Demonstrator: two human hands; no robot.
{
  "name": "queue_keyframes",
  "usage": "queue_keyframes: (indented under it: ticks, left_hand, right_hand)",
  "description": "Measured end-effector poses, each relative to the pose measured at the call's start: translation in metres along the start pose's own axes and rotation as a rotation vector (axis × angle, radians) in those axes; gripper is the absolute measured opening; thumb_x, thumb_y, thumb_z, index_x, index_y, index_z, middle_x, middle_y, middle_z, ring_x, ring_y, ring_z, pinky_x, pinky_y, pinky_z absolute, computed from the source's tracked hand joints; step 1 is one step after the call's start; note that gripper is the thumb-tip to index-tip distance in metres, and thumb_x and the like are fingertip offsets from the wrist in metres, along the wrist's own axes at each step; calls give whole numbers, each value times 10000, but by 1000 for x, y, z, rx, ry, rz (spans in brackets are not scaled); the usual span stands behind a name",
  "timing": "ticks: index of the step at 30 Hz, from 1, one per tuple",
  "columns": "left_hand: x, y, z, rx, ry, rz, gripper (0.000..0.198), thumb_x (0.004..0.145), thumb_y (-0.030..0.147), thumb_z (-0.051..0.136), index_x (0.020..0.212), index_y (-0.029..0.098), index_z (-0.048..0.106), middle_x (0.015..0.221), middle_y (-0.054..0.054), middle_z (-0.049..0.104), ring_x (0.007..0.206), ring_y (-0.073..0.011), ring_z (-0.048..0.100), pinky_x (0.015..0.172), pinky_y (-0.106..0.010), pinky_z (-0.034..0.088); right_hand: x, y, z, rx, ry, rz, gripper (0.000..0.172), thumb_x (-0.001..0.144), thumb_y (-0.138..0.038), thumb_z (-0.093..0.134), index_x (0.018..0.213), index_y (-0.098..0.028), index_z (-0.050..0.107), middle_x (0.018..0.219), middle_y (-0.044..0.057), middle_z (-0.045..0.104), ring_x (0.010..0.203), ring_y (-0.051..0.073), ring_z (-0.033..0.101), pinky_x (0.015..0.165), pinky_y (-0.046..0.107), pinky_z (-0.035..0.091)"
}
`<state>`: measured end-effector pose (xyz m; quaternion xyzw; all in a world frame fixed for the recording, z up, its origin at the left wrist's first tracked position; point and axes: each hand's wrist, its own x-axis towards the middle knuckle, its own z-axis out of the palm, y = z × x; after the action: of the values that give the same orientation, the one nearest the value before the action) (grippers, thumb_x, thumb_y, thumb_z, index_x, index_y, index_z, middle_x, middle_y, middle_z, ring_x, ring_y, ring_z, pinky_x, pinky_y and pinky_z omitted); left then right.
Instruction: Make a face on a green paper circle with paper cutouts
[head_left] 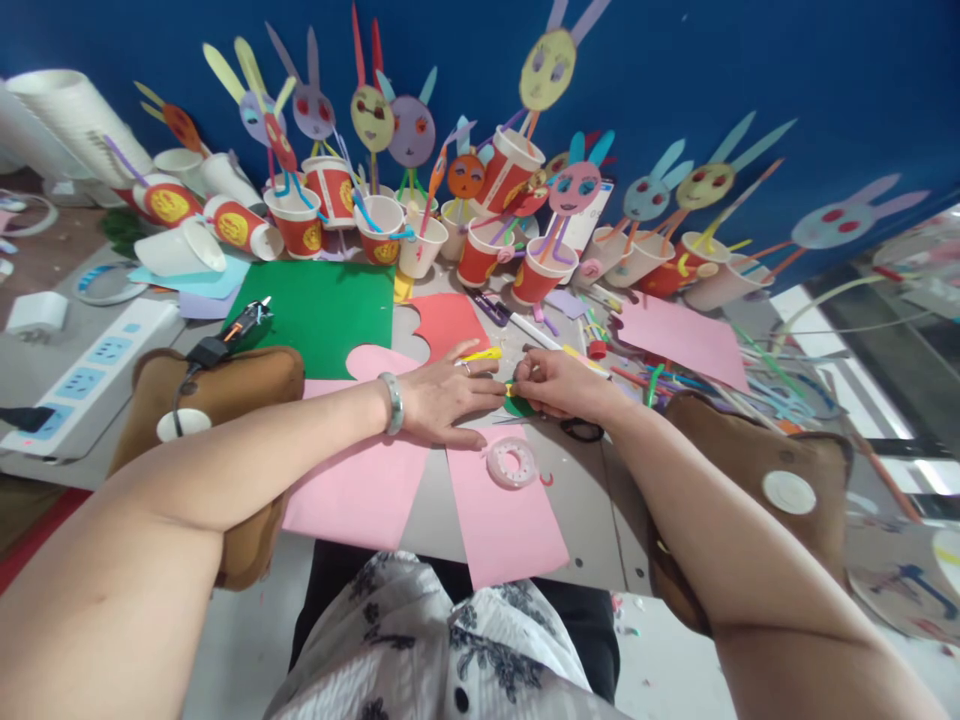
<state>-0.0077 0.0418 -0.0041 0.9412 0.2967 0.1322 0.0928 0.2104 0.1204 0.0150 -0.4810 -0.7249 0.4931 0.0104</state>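
My left hand (439, 395) lies flat on the table with its fingers spread, partly over pink paper (360, 485). Its fingertips reach a small green paper piece (517, 404) with a yellow bit on it. My right hand (559, 385) is closed, fingertips pressed together at that green piece; what they pinch is too small to make out. By my left knuckles lies a thin yellow tool (484, 355) of unclear kind. Just below the hands is a roll of clear tape (512, 463). Black scissor-like handles (583, 430) show beneath my right wrist.
Paper cups (476, 255) carrying paper rabbit figures line the blue wall. Green paper (322, 315) and cut red paper (454, 320) lie beyond my left hand. Brown cushions (262, 400) sit under both forearms. A power strip (97, 370) stands left; coloured stems (690, 385) lie right.
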Motion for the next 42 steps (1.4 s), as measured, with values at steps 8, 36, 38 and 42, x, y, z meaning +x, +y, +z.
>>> queue_keyframes:
  ticks: [8, 36, 38, 42]
  left_hand:
    - [-1, -1, 3, -36, -13, -26, 503, 903, 537, 544, 1261, 198, 642, 1419, -119, 583, 1392, -398, 400, 1172, -661, 122]
    - [0, -2, 3, -29, 60, -31, 538, 834, 600, 612, 1193, 203, 669, 1346, -183, 527, 1315, -394, 444, 1138, -666, 207]
    - [0, -4, 0, -51, 84, -57, 567, 829, 619, 613, 1213, 205, 665, 1368, -189, 500, 1335, -401, 416, 1131, -658, 226]
    - [0, -13, -11, -55, 227, -188, 417, 906, 493, 561, 1160, 178, 663, 1265, -160, 564, 1228, -317, 488, 1106, -551, 313]
  right_hand:
    - [-10, 0, -27, 3, 229, -160, 163, 753, -297, 670, 786, -197, 546, 552, -45, 551, 449, 79, 445, 423, 194, 340]
    - [-3, -3, 5, -525, 112, -313, 74, 800, -239, 577, 774, -194, 630, 674, 12, 668, 622, 151, 576, 606, 253, 400]
    - [-4, -6, 8, -589, 133, -289, 68, 792, -234, 593, 803, -191, 644, 708, 24, 685, 632, 157, 583, 603, 259, 387]
    - [-8, -12, 15, -703, 175, -242, 82, 767, -193, 605, 823, -197, 665, 763, 42, 708, 679, 180, 606, 612, 272, 367]
